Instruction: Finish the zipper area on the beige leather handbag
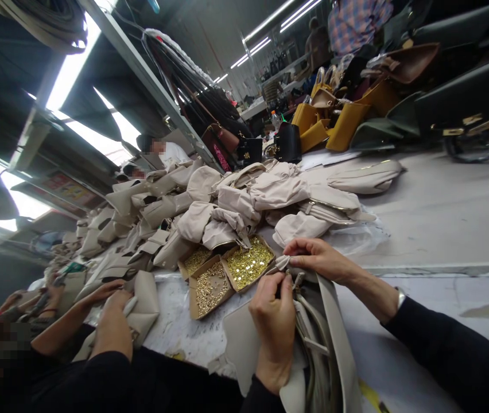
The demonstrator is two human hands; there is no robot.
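Where bench (425,229) carries heaped beige bags (270,186), pale handbag (336,338) sits before me, near boxes (210,289) of gold-coloured pieces (251,263); left fingers (272,282) and right fingers (303,261) pinch closed on handbag's small gathered fabric (283,262).

- Beige-grey bag (313,344): soft, layered, creased, with zipped edges; it lies just below the grip.
- Bunched light fabric (283,263): small, crumpled, pinched in the grip.
- Long panel (340,344): smooth, standing edgewise, curving down to the right of the grip.
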